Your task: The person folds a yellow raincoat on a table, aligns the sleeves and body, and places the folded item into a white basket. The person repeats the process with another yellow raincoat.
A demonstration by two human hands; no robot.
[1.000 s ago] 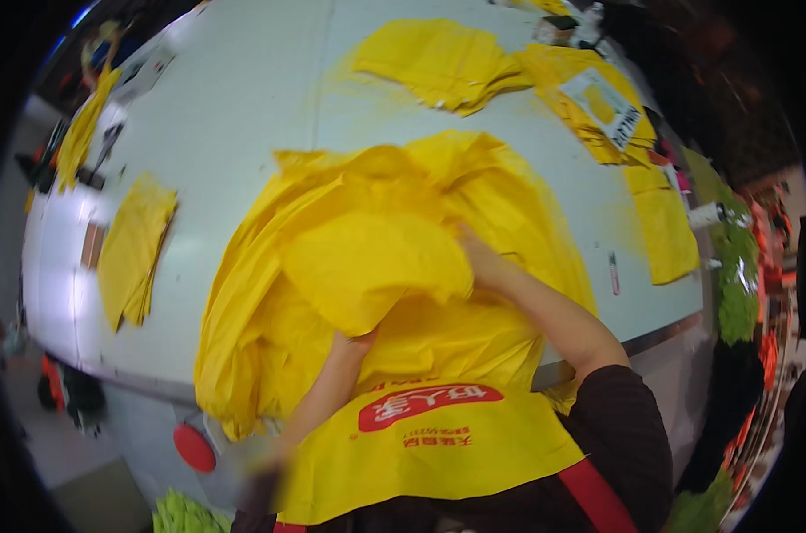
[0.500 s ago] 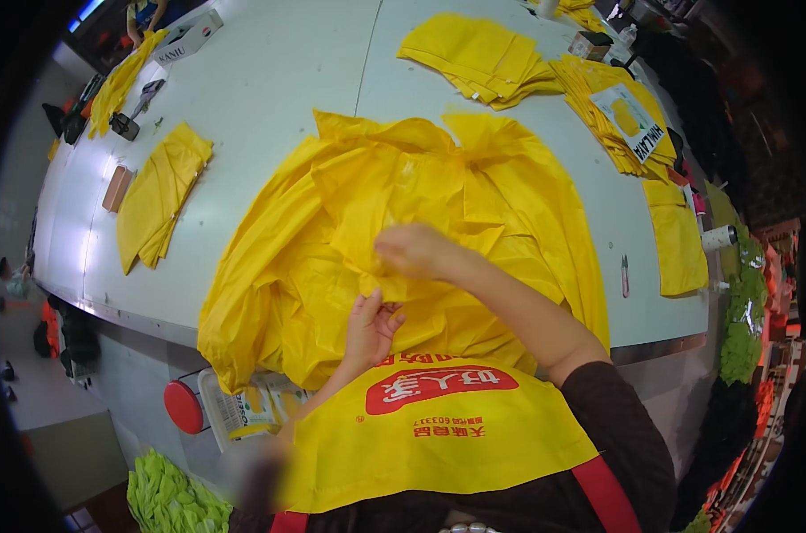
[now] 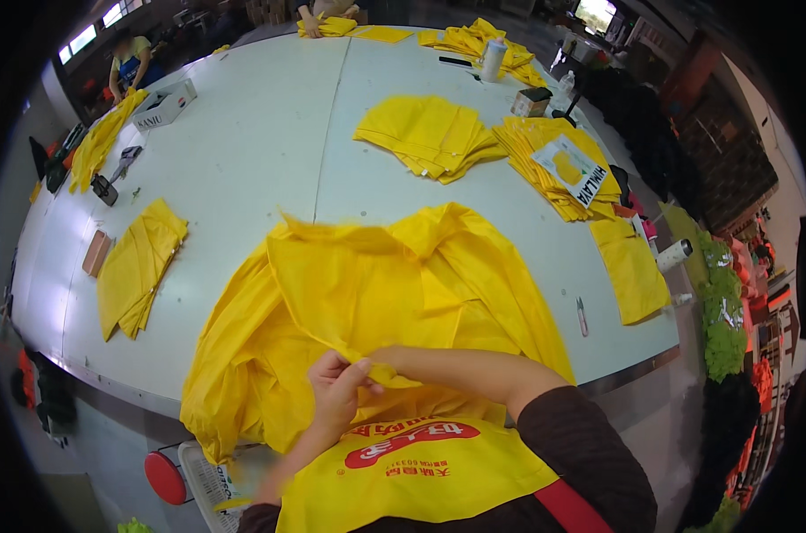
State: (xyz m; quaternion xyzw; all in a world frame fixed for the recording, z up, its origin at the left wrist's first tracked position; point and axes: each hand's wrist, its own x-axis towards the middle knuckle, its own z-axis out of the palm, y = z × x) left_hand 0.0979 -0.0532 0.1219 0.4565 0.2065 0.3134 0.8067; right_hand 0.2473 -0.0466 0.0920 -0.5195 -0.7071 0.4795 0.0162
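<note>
A large yellow garment (image 3: 359,275) of thin, slightly shiny fabric lies bunched at the near edge of the table, part of it hanging over. Just above my apron, my left hand (image 3: 336,389) is closed, its thumb and fingers pinching a fold of that fabric. My right forearm crosses in from the right. Its hand (image 3: 390,357) meets the fold beside my left fingertips, and yellow cloth covers its fingers, so their grip is hidden. I wear a yellow apron (image 3: 492,480) with red straps.
Folded yellow pieces (image 3: 141,266) lie left; fanned stacks (image 3: 430,133) lie farther off. Small snips (image 3: 582,317) and a thread cone (image 3: 674,256) are at right. A red stool (image 3: 165,478) and white basket (image 3: 190,462) stand below the table. Two people work across the table.
My right hand has come down from above the cloth to my left hand. My left fingers, loosely spread before, have closed on the fabric. The view has tilted up, showing the table's far side.
</note>
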